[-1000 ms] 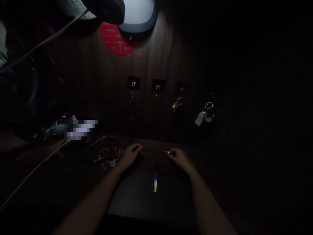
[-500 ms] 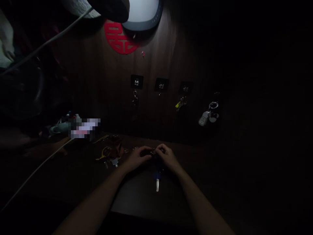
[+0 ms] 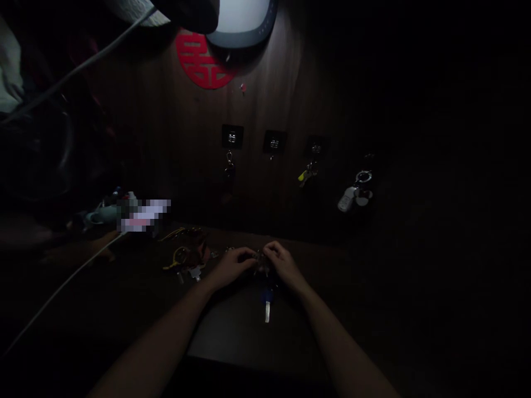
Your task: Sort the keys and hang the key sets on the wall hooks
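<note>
My left hand (image 3: 233,266) and my right hand (image 3: 284,264) meet over the dark tabletop, fingers bent and pinched. Between their fingertips is a small dark bunch of keys (image 3: 261,264) with metal glints; its details are lost in the dark. Just below it, towards me, lies a key with a blue head (image 3: 267,298), its silver blade pointing at me. Whether this key hangs on the same ring I cannot tell. Left of my left hand lies a heap of keys with a brown piece and a yellow cord (image 3: 194,257).
On the wooden back panel, several dark hook plates (image 3: 274,142) stand in a row, some with keys (image 3: 307,176) and a white fob (image 3: 347,199). A red paper cutout (image 3: 203,63) and a lamp (image 3: 243,22) are above. A white cable (image 3: 66,281) runs along the left.
My fingers have shifted slightly around the bunch, and more of it shows between them. My right fingertips have straightened a little. The blue-headed key stays in nearly the same place.
</note>
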The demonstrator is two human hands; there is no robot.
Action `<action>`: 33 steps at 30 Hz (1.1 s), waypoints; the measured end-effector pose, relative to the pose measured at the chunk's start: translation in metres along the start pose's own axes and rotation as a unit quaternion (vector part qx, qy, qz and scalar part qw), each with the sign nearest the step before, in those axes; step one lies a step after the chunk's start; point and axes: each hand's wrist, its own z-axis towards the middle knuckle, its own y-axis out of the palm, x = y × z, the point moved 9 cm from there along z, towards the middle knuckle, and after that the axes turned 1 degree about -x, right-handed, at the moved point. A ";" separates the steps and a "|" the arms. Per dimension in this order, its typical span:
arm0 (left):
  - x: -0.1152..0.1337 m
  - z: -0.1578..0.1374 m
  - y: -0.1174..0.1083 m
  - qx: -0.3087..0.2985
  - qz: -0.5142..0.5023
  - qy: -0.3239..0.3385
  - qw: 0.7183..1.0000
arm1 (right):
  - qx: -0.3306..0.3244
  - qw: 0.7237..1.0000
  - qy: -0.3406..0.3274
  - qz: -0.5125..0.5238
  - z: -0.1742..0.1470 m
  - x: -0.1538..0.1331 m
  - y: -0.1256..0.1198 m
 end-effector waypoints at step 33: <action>-0.011 0.002 -0.014 0.072 -0.075 -0.047 0.993 | 0.008 1.000 -0.017 0.025 -0.003 -0.009 0.005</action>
